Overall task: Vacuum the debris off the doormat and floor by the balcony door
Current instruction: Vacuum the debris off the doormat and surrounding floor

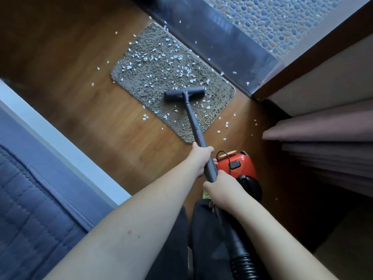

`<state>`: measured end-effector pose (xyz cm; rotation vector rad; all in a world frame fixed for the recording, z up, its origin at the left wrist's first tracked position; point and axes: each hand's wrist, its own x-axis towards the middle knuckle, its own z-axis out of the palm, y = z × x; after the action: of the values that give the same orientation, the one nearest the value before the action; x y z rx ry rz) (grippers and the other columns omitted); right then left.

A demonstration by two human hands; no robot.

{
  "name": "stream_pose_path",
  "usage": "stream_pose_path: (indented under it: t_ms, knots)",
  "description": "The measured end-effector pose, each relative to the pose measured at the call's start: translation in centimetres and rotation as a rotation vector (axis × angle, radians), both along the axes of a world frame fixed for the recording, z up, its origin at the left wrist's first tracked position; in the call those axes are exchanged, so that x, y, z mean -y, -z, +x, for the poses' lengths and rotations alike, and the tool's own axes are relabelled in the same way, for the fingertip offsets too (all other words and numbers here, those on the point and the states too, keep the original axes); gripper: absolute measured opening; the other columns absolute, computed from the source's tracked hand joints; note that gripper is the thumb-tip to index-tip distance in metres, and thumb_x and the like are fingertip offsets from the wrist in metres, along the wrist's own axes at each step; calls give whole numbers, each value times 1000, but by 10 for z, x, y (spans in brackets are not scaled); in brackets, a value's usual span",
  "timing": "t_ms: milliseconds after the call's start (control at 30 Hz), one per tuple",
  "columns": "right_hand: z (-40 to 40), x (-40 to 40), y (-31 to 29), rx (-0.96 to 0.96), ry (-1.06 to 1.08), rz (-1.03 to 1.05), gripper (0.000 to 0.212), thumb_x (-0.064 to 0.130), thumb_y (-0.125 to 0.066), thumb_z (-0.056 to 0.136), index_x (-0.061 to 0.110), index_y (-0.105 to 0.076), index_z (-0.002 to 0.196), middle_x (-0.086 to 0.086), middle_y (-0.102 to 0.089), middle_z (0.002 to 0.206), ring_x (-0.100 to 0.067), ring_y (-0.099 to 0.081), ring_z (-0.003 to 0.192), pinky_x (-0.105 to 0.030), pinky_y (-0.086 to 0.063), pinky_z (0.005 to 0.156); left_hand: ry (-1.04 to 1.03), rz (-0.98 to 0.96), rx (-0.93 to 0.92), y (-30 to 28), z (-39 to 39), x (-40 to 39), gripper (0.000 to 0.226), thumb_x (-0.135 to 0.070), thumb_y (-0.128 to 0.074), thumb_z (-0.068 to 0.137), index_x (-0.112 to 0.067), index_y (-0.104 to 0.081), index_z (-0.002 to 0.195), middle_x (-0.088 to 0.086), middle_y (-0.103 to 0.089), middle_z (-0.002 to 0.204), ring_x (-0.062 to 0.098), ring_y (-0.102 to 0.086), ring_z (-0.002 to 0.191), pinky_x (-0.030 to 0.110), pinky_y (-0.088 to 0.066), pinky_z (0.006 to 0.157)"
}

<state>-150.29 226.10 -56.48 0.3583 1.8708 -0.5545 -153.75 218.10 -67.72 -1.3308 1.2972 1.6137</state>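
A grey shaggy doormat (218, 91) lies on the wooden floor (80, 102) beside the dark door sill (226, 43). White debris bits (153, 59) are strewn thickly over the mat's far half, with a few on the floor around it and on the sill. The dark vacuum head (184, 93) rests on the mat's near part, at the end of a grey wand (193, 122). My left hand (199, 158) grips the wand higher up. My right hand (222, 188) holds its lower end where the black ribbed hose (242, 261) joins.
The red vacuum body (240, 164) stands on the floor just right of my hands. Curtain folds (323, 138) hang at the right. A blue-covered bed (30, 199) with a white edge runs along the left. A pebbled balcony floor (282, 17) lies beyond the sill.
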Motion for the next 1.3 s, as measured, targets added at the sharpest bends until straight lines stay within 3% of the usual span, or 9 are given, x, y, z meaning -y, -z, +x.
stream_pose_path:
  t_ms: [100,200,367,500,700,833,967,1100,1300]
  knots:
    - [-12,12,2,-31,-37,1,24,24,-48,88,9,-48,107,-12,-69,88,-23,-65,56,-34,-58,64,-21,10,-22,0,-13,11,55,-4,-53,91,-14,-31,141,12,-47,75,19,-51,53,25,-47,44]
    - [-29,22,5,-60,-64,0,23,23,-49,90,9,-51,108,-3,-59,78,-13,-56,53,-25,-44,48,-30,6,-52,0,-26,23,56,-3,-52,90,-12,-30,141,11,-47,74,19,-51,51,24,-46,44]
    - [-60,48,18,-55,44,-73,27,17,-49,88,4,-51,111,-10,-61,67,-24,-60,45,-33,-56,51,-48,-8,-69,3,-50,45,56,-4,-52,93,-14,-27,142,13,-46,78,20,-51,49,25,-47,43]
    - [-76,64,23,-34,106,-77,26,18,-50,92,2,-46,113,-12,-57,55,-20,-53,29,-24,-44,35,-34,-16,-96,0,-62,58,48,-4,-52,95,-11,-30,138,13,-49,74,20,-53,53,28,-47,46]
    - [-84,75,32,-37,166,-87,33,21,-55,91,4,-47,118,-12,-55,56,-24,-55,37,-37,-55,48,-28,-32,-141,1,-70,69,56,-7,-53,97,-10,-26,146,20,-49,106,20,-56,56,21,-47,36]
    - [-75,66,32,-42,134,-66,48,17,-51,91,9,-40,137,-13,-59,67,-18,-54,32,-24,-45,36,-36,34,-109,-1,-59,65,62,-10,-52,99,-17,-18,151,18,-52,100,21,-57,57,23,-49,39]
    - [-46,41,25,-105,-40,-34,50,27,-53,91,14,-44,138,-6,-63,99,-20,-62,77,-27,-51,69,-1,98,-55,-2,-29,46,75,-10,-50,98,-25,-4,155,14,-57,83,20,-59,56,31,-54,55]
    - [-18,19,8,-82,-91,-24,57,30,-53,90,20,-40,145,-4,-64,117,-18,-63,92,-22,-42,71,-27,134,-29,-10,1,27,80,-7,-50,95,-25,0,156,12,-57,76,22,-59,59,39,-56,73]
    - [-15,12,-1,-66,-79,-39,68,32,-53,90,25,-29,153,0,-60,129,-15,-59,115,-20,-40,85,-61,111,-38,-30,5,21,86,-5,-49,95,-32,5,157,12,-56,80,19,-60,60,32,-56,59]
